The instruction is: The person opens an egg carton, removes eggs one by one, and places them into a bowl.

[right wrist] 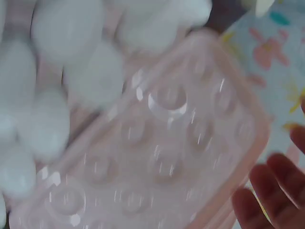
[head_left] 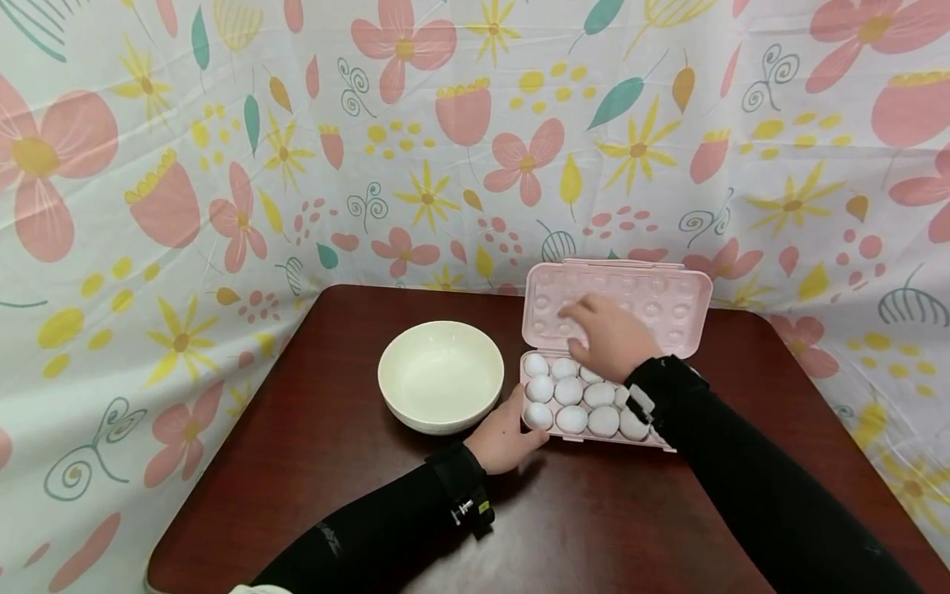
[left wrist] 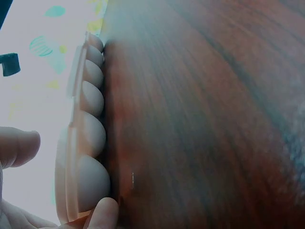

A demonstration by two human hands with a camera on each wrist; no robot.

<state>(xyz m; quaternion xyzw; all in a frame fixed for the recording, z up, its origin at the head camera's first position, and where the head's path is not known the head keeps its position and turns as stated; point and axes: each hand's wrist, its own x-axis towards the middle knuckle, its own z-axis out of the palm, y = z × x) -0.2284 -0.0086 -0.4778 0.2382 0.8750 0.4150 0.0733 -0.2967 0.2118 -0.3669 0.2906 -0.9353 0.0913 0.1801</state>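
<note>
A pink egg carton (head_left: 529, 425) stands with its lid (head_left: 686, 318) raised at the back, and white eggs (head_left: 568, 391) fill its rows. My left hand (head_left: 505, 433) rests at the carton's front left corner, its fingers along the side. In the left wrist view, one fingertip (left wrist: 105, 212) is right at the corner beside the nearest egg (left wrist: 93, 183). Above the eggs, my right hand (head_left: 612, 334) overlaps the lid with relaxed fingers and nothing between them. The right wrist view shows those fingers (right wrist: 271, 191) beside the dimpled lid (right wrist: 143, 167). My right hand and sleeve hide some eggs.
Left of the carton stands a cream bowl (head_left: 441, 375), close to my left hand. Both stand on a dark red-brown wooden table (head_left: 319, 412). A flower-patterned cloth (head_left: 460, 165) hangs behind the table and along its sides.
</note>
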